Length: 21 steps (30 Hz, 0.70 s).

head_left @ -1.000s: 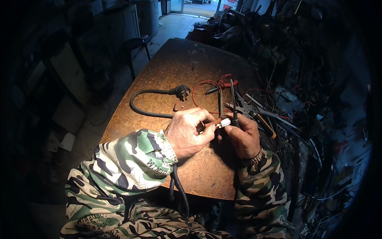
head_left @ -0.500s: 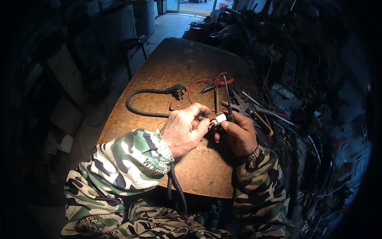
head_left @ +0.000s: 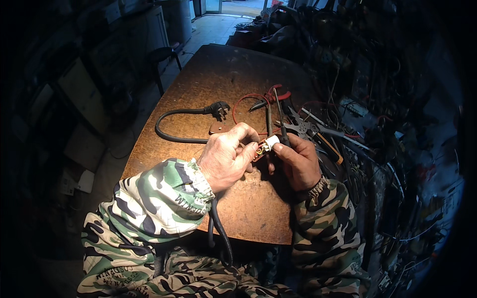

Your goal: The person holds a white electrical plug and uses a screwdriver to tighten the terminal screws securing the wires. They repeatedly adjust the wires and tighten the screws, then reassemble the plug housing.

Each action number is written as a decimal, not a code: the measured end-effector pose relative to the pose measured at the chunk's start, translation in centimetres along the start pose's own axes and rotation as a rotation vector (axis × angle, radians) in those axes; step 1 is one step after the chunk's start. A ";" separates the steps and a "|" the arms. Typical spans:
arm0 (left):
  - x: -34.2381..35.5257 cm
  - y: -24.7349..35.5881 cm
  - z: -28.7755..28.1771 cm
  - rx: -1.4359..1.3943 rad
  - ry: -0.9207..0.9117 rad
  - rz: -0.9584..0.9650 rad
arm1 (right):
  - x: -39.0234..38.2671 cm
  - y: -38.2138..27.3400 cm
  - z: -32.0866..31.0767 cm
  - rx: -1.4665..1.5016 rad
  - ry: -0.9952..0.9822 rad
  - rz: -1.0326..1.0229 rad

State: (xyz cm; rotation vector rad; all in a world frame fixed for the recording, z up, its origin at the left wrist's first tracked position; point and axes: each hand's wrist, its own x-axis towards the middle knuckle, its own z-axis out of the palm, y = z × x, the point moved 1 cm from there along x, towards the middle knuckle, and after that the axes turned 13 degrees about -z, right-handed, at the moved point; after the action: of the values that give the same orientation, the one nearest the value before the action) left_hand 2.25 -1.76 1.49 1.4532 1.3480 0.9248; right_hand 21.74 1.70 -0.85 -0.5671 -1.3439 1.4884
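My left hand point(head_left: 226, 154) is closed, pinching a small reddish-brown plug housing point(head_left: 258, 153) with coloured wires inside it. Its fingers hide part of the housing. Against its right end sits a white connector piece point(head_left: 272, 141), gripped by the thumb and fingers of my right hand point(head_left: 299, 159). A screwdriver point(head_left: 279, 110) points away from me, its dark handle running into my right hand's grip. Just beyond my left hand lies a brown cover piece point(head_left: 217, 128) on the wooden table. A black power cord point(head_left: 164, 134) with a three-pin plug point(head_left: 219, 110) curves across the table's left side.
Red-handled pliers point(head_left: 282, 95) and a thin red wire point(head_left: 237, 107) lie beyond my hands. To the right are metal pliers point(head_left: 302, 125) and an orange-and-black tool point(head_left: 330, 150). Cables and clutter crowd the table's right edge. A dark stool point(head_left: 161, 55) stands to the far left.
Both hands have shifted slightly with the parts between them. The housing is turned so that more of its brown shell and inner wires show beside the white piece.
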 end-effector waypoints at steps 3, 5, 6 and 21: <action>0.0 0.0 0.1 -0.046 -0.003 -0.003 | -0.1 -0.1 0.1 -0.011 0.001 -0.008; 0.2 -0.4 0.3 -0.056 0.013 0.018 | -0.1 -0.1 -0.1 -0.019 -0.005 -0.003; 0.3 -0.4 0.3 -0.062 0.021 0.028 | -0.1 0.1 -0.4 -0.025 -0.013 0.003; 0.4 -0.3 0.2 0.158 0.201 0.299 | -0.1 0.0 -0.4 -0.083 0.003 -0.020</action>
State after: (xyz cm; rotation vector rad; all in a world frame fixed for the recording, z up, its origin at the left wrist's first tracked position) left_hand 2.35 -1.38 1.12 1.7537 1.3970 1.2044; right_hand 22.13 1.81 -1.01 -0.6071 -1.4104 1.4200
